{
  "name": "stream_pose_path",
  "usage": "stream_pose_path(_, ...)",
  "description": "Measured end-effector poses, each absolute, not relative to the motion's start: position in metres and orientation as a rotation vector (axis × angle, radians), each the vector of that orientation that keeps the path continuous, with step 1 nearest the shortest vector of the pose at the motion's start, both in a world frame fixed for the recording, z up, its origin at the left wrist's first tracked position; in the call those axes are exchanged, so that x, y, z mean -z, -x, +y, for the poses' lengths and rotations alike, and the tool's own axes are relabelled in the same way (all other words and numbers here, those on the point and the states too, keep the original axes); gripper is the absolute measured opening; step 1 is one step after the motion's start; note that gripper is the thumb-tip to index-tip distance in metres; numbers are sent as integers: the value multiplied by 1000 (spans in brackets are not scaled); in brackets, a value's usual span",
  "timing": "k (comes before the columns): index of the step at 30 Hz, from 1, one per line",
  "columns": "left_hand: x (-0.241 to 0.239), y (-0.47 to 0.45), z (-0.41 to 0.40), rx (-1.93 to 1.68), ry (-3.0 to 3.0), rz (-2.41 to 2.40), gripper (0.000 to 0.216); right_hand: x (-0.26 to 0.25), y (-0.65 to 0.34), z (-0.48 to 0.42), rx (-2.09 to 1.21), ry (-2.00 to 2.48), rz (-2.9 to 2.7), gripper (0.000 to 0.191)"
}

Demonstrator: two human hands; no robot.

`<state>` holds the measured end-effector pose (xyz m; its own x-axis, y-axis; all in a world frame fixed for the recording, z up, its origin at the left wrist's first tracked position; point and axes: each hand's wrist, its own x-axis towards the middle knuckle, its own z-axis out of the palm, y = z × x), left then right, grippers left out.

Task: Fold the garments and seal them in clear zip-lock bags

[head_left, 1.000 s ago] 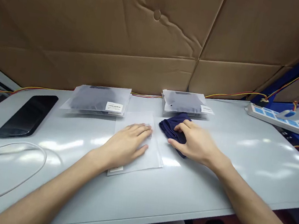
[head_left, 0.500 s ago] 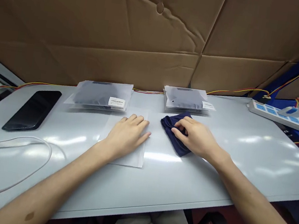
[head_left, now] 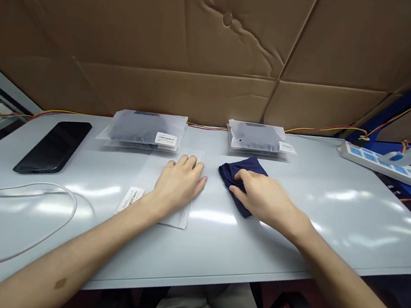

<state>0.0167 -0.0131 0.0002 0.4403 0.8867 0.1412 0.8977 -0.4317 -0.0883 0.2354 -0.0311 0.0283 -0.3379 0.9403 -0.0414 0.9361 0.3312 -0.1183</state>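
My left hand (head_left: 178,183) lies palm down with its fingers out on a flat, frosted plastic bag (head_left: 180,219). A white barcode label (head_left: 131,198) shows at the bag's left side, partly behind my forearm. On the desk to the right, a folded navy blue cloth (head_left: 241,209) lies under my right hand (head_left: 261,195). The thumb and bent index finger of that hand grip the cloth's upper folds; its other fingers are hidden. Behind my hands are a left stack of frosted bags (head_left: 140,127) and a right stack (head_left: 257,137), with dark contents and white labels.
A black phone (head_left: 53,147) lies at the left on the white desk (head_left: 214,257). Near it a white cable (head_left: 61,225) loops across the surface. A white power strip (head_left: 387,164) sits at the back right. Brown cardboard (head_left: 184,34) stands along the back edge.
The bag under my left hand has shifted and turned slightly, and its barcode label now shows. My right hand has moved a little left and down on the cloth. The camera view has shifted slightly.
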Motion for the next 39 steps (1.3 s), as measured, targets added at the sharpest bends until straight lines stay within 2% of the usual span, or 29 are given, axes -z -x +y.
stream_pose_path(7, -1, -13, -13, 148, 2499, -1597, 31, -32, -224, -34, -548, 1641, -2231, 17)
stream_pose_path(11, -3, -11, -12, 424, 2667, -1404, 34, -45, -256, -31, -656, 1564, -1993, 26)
stream_pose_path(15, -3, -13, -14, 502, 2958, -1026, 38, -68, -314, -21, -496, 1710, -1974, 32)
stream_pose_path(18, -1, -14, -14, 424, 3057, -996, 35, -82, -344, -14, -52, 1920, -1991, 30)
stream_pose_path(20, 0, -12, -11, 421, 3071, -1060, 34, -84, -350, -12, 106, 1944, -1981, 29)
stream_pose_path(26, -3, -2, 0, 445, 3013, -1269, 34, -43, -328, 2, -30, 1538, -2371, 22)
stream_pose_path(31, -4, 1, 2, 448, 2990, -1354, 33, 3, -321, 20, -13, 1465, -2496, 25)
stream_pose_path(39, -4, -2, 3, 470, 2977, -1407, 29, 7, -320, 8, -252, 1505, -2295, 21)
